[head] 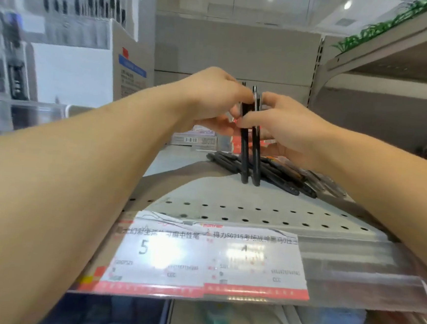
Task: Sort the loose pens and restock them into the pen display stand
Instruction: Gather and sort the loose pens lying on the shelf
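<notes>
Both hands pinch two black pens upright above a store shelf.

Left hand [212,98] and right hand [282,123] curl their fingers round the upright pens [250,149], whose lower tips touch the grey shelf [205,186]. More loose pens [282,176] lie heaped just behind them. Price labels [207,258] line the shelf's front edge.

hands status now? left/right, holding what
Left hand: gripping the upright black pens.
Right hand: also gripping those pens, from the other side.
</notes>
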Motion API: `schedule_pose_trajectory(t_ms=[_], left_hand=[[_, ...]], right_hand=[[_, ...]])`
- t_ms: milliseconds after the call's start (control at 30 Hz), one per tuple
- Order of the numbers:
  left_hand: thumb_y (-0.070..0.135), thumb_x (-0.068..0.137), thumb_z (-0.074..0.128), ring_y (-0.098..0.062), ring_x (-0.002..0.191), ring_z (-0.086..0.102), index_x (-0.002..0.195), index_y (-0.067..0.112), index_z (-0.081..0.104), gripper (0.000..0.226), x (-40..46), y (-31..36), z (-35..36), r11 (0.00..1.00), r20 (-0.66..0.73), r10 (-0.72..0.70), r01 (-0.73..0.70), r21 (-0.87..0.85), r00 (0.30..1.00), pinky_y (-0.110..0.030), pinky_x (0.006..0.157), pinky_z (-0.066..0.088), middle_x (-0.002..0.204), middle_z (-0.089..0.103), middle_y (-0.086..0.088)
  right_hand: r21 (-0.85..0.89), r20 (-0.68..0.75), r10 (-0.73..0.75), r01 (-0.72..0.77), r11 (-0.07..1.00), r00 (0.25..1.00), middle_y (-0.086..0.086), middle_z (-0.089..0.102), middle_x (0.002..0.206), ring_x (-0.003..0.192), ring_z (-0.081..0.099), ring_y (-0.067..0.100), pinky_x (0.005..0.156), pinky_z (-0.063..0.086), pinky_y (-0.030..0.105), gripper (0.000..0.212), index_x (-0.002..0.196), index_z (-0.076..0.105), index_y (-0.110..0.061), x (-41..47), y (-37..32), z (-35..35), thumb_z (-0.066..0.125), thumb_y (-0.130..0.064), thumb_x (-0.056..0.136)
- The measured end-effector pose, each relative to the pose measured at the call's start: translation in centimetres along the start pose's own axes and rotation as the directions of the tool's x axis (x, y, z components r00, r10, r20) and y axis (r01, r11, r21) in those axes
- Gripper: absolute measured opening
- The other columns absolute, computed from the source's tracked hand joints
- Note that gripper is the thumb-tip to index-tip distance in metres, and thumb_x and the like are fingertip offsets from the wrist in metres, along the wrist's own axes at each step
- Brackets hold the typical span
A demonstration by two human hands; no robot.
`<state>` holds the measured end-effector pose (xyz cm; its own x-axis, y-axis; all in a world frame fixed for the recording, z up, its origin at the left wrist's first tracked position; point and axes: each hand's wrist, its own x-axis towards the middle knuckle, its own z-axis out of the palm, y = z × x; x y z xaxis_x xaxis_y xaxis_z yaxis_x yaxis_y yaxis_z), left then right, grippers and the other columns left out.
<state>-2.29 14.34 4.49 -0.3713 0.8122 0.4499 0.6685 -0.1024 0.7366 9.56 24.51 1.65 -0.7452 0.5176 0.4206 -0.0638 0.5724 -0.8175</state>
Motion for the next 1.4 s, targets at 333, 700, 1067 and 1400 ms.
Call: schedule_pose_trajectory(t_ms=[333, 700, 1067, 1400], left_hand=[[0.039, 0.102, 0.045, -0.017, 0.078, 0.068, 0.123, 0.024, 0.058, 0.029, 2.2, -3.5, 1.4, 0.826, 0.133, -0.332, 0.220, 0.520, 0.934, -0.027, 0.062, 0.057, 0.102, 0.067, -0.004], [0.031, 0.105, 0.041, -0.013, 0.068, 0.053, 0.131, 0.017, 0.053, 0.031, 2.7, -3.9, 3.0, 0.627, 0.183, -0.430, 0.146, 0.766, 0.884, -0.025, 0.061, 0.046, 0.085, 0.054, 0.001], [0.015, 0.082, 0.062, -0.018, 0.052, 0.040, 0.137, 0.007, 0.056, 0.056, 2.8, -4.7, 0.7, 0.699, 0.153, -0.545, 0.347, 0.625, 0.824, -0.022, 0.047, 0.033, 0.075, 0.053, -0.006], [0.017, 0.095, 0.065, -0.012, 0.070, 0.068, 0.123, 0.025, 0.059, 0.029, 1.0, -2.6, -1.7, 0.979, 0.225, -0.190, 0.169, 0.112, 0.956, -0.021, 0.056, 0.052, 0.093, 0.077, -0.002]], right_hand=[[0.193, 0.085, 0.023, -0.040, 0.980, 0.996, 0.012, 0.059, 0.074, 0.065, 0.063, 0.024, 0.068, 0.061, 0.041, 0.020, 0.089, 0.052, -0.013, -0.4, 0.0, -0.5, 0.053, 0.006, 0.082], [0.188, 0.099, 0.065, -0.082, 0.979, 0.993, 0.003, 0.051, 0.069, 0.058, 0.053, 0.016, 0.062, 0.054, 0.033, 0.019, 0.090, 0.062, -0.012, -0.6, -0.2, -0.9, 0.054, -0.025, 0.102], [0.121, 0.113, 0.051, -0.064, 0.991, 0.992, -0.003, 0.063, 0.068, 0.053, 0.060, 0.010, 0.047, 0.049, 0.021, 0.022, 0.097, 0.070, -0.015, -0.1, 0.7, -3.0, 0.058, -0.033, 0.101], [0.029, 0.032, 0.044, -0.045, 0.999, 0.999, -0.009, 0.064, 0.063, 0.064, 0.064, 0.010, 0.081, 0.057, 0.039, 0.014, 0.094, 0.071, -0.020, 0.3, 1.1, -3.4, 0.070, -0.034, 0.091]])
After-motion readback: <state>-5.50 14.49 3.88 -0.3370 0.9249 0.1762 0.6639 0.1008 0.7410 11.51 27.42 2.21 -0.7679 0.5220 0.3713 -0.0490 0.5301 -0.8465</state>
